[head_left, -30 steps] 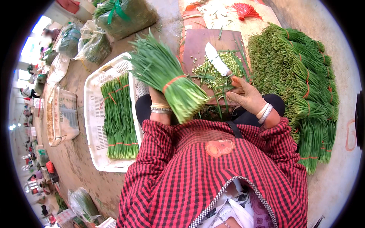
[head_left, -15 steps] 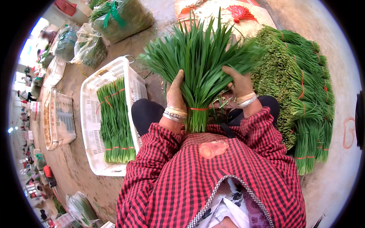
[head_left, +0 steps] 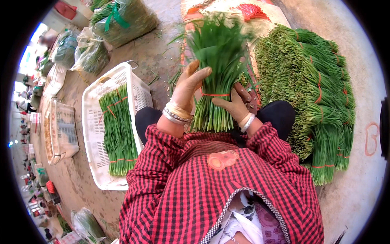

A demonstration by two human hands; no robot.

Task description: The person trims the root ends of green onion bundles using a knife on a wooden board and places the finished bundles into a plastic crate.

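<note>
Bundle of greens (head_left: 219, 79): 1 unit, held roughly upright in front of the torso, above the lap. Leaf ends point away from the body and are blurred; pale cut stalk ends point toward it. 1 red band (head_left: 215, 95) encircles the stalks.

Right hand (head_left: 237, 106): closed around the lower right side of the bundle. The thumb lies across the front, just below the band; other fingers show at the right edge.

Left hand (head_left: 187, 84): at the left side of the bundle, partly spread, fingers upward, thumb tip overlapping the leaf edge. Whether it grips cannot be told.

Clothing: red-and-black checked smock (head_left: 219, 191), both sleeves.

Left of the person: 1 white crate (head_left: 140, 90) containing banded greens (head_left: 118, 136). Farther left: 1 second crate (head_left: 63, 132).

Right of the person: 1 large stack of banded greens (head_left: 304, 97).

Beyond the bundle: red cords (head_left: 252, 12) on a pale sheet (head_left: 277, 17).

Upper left: 3 filled plastic bags (head_left: 126, 26), 1 with a green ribbon (head_left: 117, 17).
</note>
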